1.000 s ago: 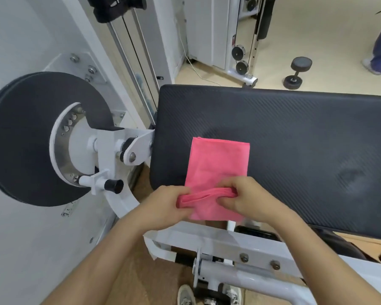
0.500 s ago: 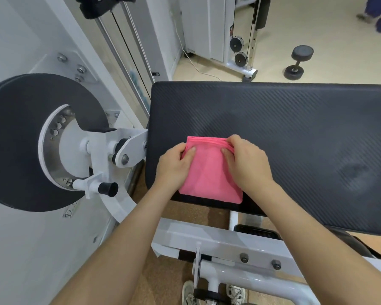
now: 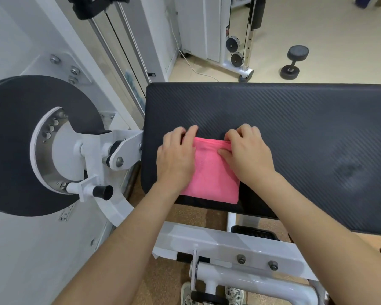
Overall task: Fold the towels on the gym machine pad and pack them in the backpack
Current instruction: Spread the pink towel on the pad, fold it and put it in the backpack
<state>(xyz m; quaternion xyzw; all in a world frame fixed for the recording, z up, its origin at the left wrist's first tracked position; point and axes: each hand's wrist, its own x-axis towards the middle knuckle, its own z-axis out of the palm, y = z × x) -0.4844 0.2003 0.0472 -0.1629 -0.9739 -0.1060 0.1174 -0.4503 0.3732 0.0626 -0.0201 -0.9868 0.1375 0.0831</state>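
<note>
A pink towel (image 3: pixel 211 177) lies folded into a small rectangle at the near left corner of the black gym machine pad (image 3: pixel 295 128). My left hand (image 3: pixel 176 157) lies on the towel's left side, its fingers reaching past the far edge onto the pad. My right hand (image 3: pixel 248 155) pinches the far right corner, thumb on top and fingers curled over the edge. No backpack is in view.
A black weight disc on a white pivot arm (image 3: pixel 42 142) stands close to the pad's left. The white machine frame (image 3: pixel 240 254) runs below the pad's near edge. A dumbbell (image 3: pixel 294 62) and a cable machine (image 3: pixel 235 40) stand on the floor beyond.
The towel's near end was lifted and folded over onto its far end, halving its length. Both hands moved from the near edge to the far edge and now rest there.
</note>
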